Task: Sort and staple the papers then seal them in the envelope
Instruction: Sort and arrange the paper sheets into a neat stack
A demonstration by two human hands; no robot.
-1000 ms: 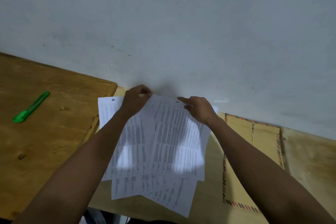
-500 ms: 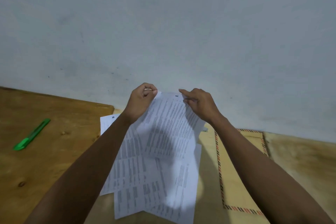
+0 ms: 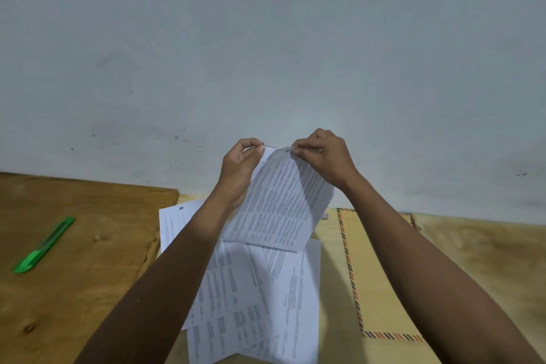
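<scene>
The fingers point(image 3: 260, 148) of the left hand point(image 3: 239, 170) and those of the right hand point(image 3: 323, 158) each pinch a top corner of one printed sheet point(image 3: 280, 210), lifted clear of the desk point(image 3: 331, 245) in front of the wall. This looks like the sorting step: the page mark near the top edge is likely being checked. Next the sheet needs placing in order among the loose papers point(image 3: 257, 298) lying fanned and overlapping below. The airmail-edged envelope point(image 3: 375, 275) lies flat just beside them; a green pen point(image 3: 44, 245) rests well apart.
</scene>
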